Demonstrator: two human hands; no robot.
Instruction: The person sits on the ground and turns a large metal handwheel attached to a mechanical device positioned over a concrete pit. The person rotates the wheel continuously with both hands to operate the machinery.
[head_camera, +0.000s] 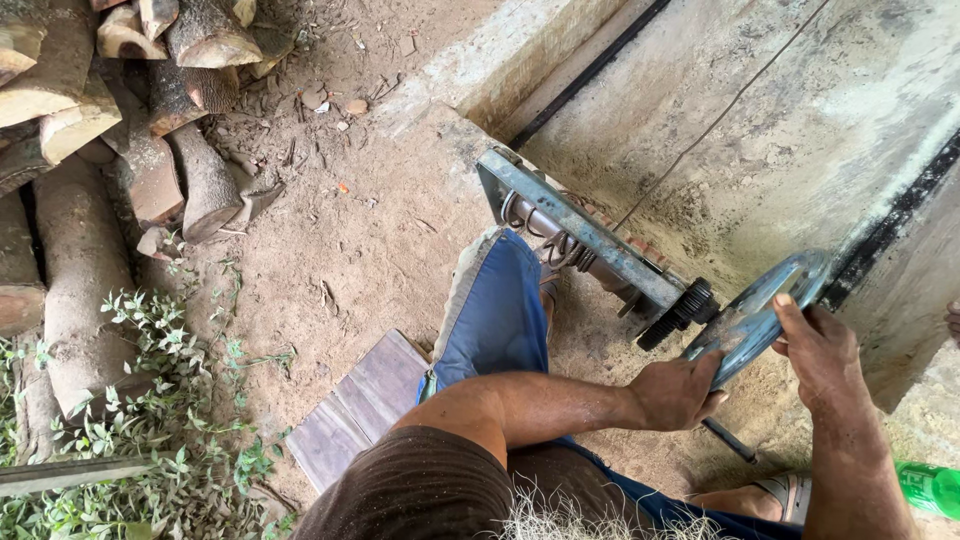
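A blue-grey metal wheel (765, 305) stands on edge at the right end of a blue steel frame (575, 230). My left hand (675, 392) grips the wheel's lower rim. My right hand (818, 345) holds its upper right rim, fingers over the edge. A black toothed gear (680, 312) sits on the frame's shaft just left of the wheel. Coiled springs (545, 235) hang under the frame. My knee in blue trousers (495, 310) is bent below the frame.
Cut logs (120, 120) are stacked at the upper left, with leafy twigs (150, 440) on the dirt below. A flat wooden board (360, 410) lies by my leg. Concrete ledges (760, 130) rise behind the frame. A green bottle (930, 488) lies at the right edge.
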